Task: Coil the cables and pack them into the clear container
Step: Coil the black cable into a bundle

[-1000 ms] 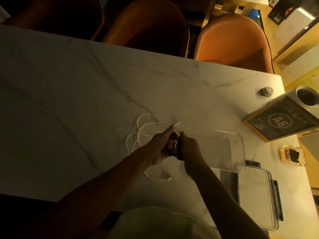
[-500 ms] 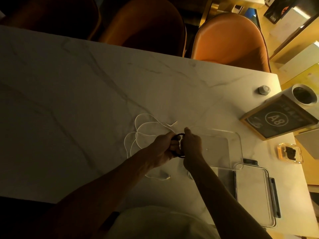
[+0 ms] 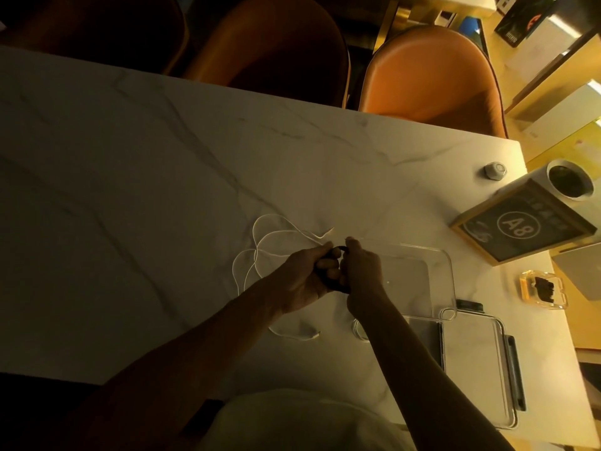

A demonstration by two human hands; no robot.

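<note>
Both hands together above the marble table, near its middle. Left hand with fingers curled around a small coil of black cable; right hand just beside it, fingers also bent on the same coil, pinching it at the top edge. White cable loose on the table in several wide loops, to the left of the hands and partly under the left wrist, one end with a plug lying near the front, below the left forearm. Clear container on the table just to the right of the right hand, nothing visible inside. Clear lid with dark clips touching the container's near corner, closer to the table edge. Framed sign marked A8 farther right, a white cup behind it, a small round knob near the corner. Small amber case close to the right edge. Orange chairs behind the table.
</note>
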